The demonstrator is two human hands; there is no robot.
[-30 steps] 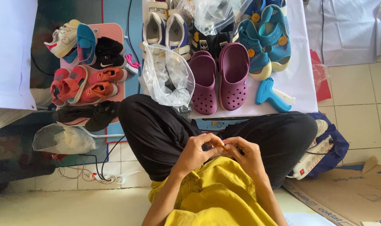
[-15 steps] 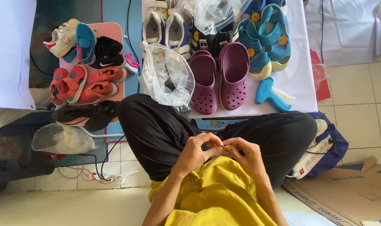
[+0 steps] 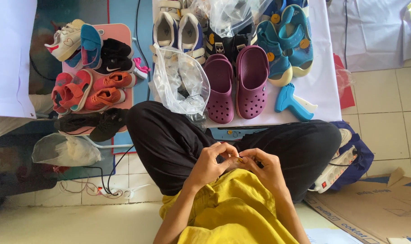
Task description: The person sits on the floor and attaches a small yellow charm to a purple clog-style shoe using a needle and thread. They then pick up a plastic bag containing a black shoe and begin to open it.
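Head view: left hand [image 3: 211,163] & right hand [image 3: 265,166] pinched together over lap.

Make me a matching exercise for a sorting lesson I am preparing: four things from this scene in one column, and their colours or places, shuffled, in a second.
Things:
1. clogs
2. tagging gun
3. clear plastic bag
4. power strip

Colour or place:
A. white, on the floor beside the person's knee
B. light blue, on the white table edge, right of the clogs
C. see-through, at the table edge, left of the clogs
D. purple, side by side on the table

Pairs: 1-D, 2-B, 3-C, 4-A
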